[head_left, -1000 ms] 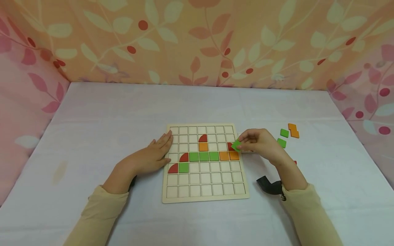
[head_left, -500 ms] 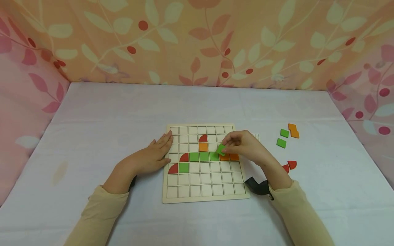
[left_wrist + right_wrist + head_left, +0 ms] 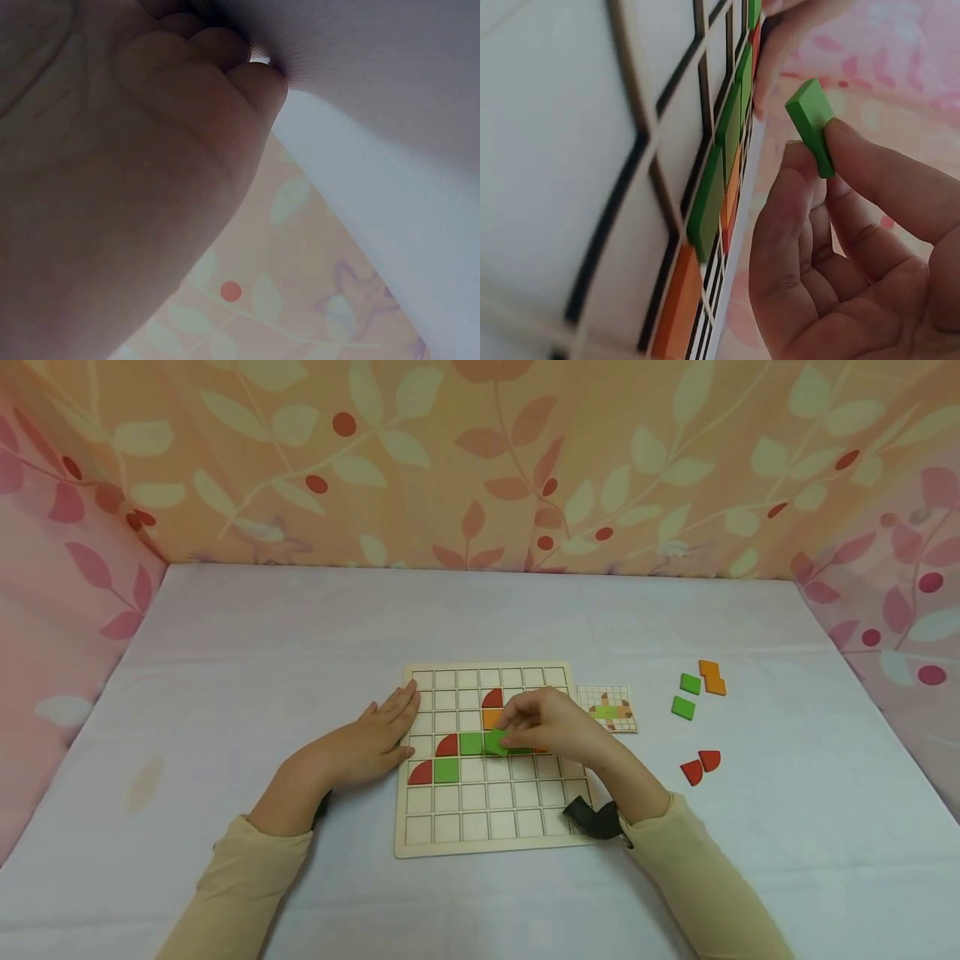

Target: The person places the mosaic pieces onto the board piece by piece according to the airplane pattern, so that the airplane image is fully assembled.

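Note:
A wooden grid board (image 3: 450, 848) lies on the white table, with green and orange square tiles and red quarter-round tiles in some cells. My left hand (image 3: 360, 743) rests along its left edge, fingers straight. Over the middle of the board, my right hand (image 3: 558, 727) pinches a green square tile (image 3: 810, 112) between thumb and fingers. In the right wrist view that tile is tilted and apart from the row of green tiles (image 3: 709, 202) and the orange tile (image 3: 679, 307). The left wrist view shows mostly the left palm (image 3: 135, 195).
A small printed pattern card (image 3: 611, 710) lies against the board's right side. Further right are loose green tiles (image 3: 683, 708), orange tiles (image 3: 712, 677) and two red quarter-round tiles (image 3: 692, 772). A black strap end (image 3: 592, 818) hangs from the right wrist. Floral cloth (image 3: 480, 460) surrounds the table.
My right hand has moved left across the board with the green tile, from the right edge to the middle. The pattern card and red tiles have come into view. My left hand stays put.

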`<state>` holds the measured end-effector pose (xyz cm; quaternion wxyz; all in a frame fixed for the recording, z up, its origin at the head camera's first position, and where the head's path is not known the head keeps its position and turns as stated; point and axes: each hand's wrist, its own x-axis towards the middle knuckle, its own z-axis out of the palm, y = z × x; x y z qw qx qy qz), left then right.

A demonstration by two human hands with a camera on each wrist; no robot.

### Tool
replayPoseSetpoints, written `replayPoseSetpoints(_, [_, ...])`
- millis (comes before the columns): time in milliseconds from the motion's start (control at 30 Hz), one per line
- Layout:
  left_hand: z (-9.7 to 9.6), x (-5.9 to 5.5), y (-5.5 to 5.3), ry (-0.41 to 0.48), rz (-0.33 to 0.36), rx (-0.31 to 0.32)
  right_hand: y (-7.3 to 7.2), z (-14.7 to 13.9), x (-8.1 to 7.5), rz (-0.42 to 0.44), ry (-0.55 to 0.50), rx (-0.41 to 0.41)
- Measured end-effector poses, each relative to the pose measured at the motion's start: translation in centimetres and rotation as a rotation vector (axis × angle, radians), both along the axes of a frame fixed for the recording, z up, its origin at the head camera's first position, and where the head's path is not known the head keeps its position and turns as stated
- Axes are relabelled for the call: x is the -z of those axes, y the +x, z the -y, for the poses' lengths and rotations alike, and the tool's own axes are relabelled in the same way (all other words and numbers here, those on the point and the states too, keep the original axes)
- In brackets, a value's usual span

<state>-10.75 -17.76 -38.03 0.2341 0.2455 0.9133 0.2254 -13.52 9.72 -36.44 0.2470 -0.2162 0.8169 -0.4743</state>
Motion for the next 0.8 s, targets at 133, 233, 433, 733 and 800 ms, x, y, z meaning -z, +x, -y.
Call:
replayPoseSetpoints(133, [0.0, 0.0, 0.0, 0.006, -0.003, 0.005, 0.2, 0.9, 0.2, 0.008, 0.000, -0.054])
replayPoseSetpoints(233, [0.0, -0.1, 0.1, 0.011, -0.005, 0.006, 0.3, 1.4, 0.2, 0.001, 0.002, -0.090])
replayPoseSetpoints(433, [0.0, -0.1, 0.0, 0.009, -0.006, 0.003, 0.4, 2.1, 0.3, -0.010, 0.026, -0.107])
replayPoseSetpoints(733, [0.0, 0.0, 0.1, 0.015, -0.009, 0.003, 0.4, 2.7, 0.5, 0.001, 0.058, -0.097])
replayPoseSetpoints(800, [0.0, 0.1, 0.1, 0.015, -0.009, 0.003, 0.4, 2.8, 0.6, -0.002, 0.075, -0.102])
